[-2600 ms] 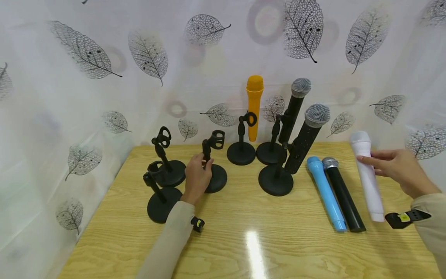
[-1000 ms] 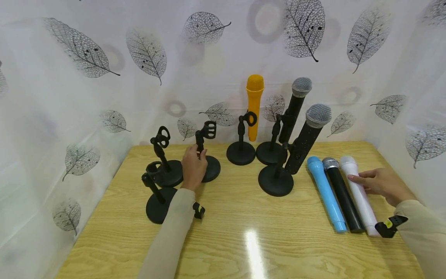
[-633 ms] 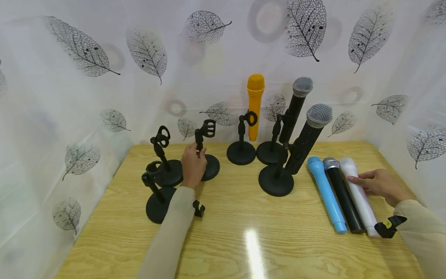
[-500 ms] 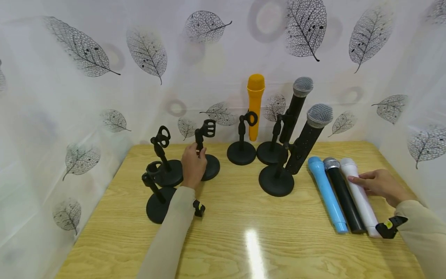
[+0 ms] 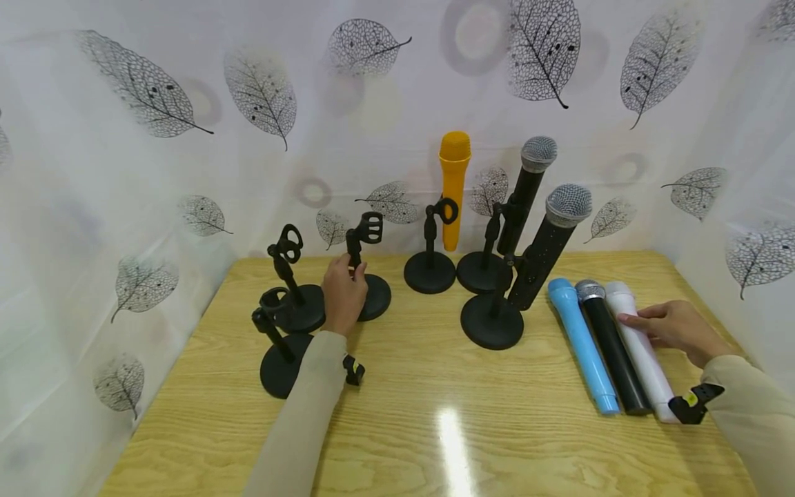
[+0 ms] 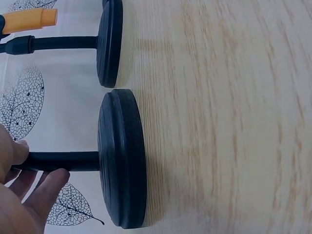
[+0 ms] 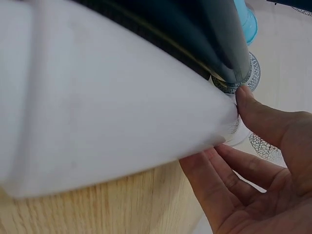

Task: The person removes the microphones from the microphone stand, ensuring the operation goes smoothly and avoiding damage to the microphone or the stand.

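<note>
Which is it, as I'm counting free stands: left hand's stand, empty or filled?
Empty: the clip on the stand the left hand grips has nothing in it.

Bright, even light floods the head view, and there's the hot spot: a white streak of glare blazing on the tabletop (image 5: 397, 386), just short of 6 o'clock! Soft, loose-edged shadow under the right sleeve (image 5: 745, 411) at 4 o'clock. The curtain (image 5: 59, 262) at 9 o'clock looks milky. Across to the left wrist view: cooler, washed-out wood, the nearer black stand (image 6: 122, 161) fairly crisp. And the right wrist view: the white microphone (image 7: 112, 102) looms at 9 o'clock, smeared out of focus, while the black microphone (image 7: 200, 34) catches a dull sheen towards 1 o'clock.
</note>
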A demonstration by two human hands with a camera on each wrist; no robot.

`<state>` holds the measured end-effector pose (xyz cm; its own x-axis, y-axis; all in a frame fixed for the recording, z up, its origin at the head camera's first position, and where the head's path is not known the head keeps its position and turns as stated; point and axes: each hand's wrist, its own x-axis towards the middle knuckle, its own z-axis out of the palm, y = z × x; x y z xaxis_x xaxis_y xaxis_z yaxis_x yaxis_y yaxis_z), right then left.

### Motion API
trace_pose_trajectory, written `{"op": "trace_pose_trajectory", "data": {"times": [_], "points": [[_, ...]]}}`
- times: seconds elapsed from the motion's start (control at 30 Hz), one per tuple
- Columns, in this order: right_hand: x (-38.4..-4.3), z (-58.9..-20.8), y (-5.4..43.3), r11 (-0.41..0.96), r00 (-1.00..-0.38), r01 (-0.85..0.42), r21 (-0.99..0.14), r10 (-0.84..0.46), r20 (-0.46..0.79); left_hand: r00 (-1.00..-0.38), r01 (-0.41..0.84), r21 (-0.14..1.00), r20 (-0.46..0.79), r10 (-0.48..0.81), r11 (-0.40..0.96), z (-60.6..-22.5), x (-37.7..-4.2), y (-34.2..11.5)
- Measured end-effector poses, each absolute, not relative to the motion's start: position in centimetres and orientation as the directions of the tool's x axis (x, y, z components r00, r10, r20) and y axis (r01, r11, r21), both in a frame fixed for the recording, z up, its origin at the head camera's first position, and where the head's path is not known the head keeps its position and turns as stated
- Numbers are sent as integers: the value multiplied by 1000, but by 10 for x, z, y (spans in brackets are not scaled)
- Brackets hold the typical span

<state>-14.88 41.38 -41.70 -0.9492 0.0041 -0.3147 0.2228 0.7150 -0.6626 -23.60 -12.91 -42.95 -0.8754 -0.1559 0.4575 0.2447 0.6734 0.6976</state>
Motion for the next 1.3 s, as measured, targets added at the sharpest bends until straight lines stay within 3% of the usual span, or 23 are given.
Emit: {"op": "trace_pose_trajectory", "data": {"times": [0.33,0.6,0.97,1.3], "points": [[-148,-414,417,710,-938,242,-662,-3,-346,-875,251,696,460,-149,673,-430,-236,-129],[-144,-408,418,698,-956,211,-684,1,-294,-873,252,701,462,-156,667,-429,-236,-130],[-131,-382,406,707,-971,222,-671,101,-215,-932,149,747,326,-161,648,-437,-215,-135],[-121,-368,367,730,-998,62,-681,44,-44,-919,206,698,379,-110,686,-440,-200,-122]]}}
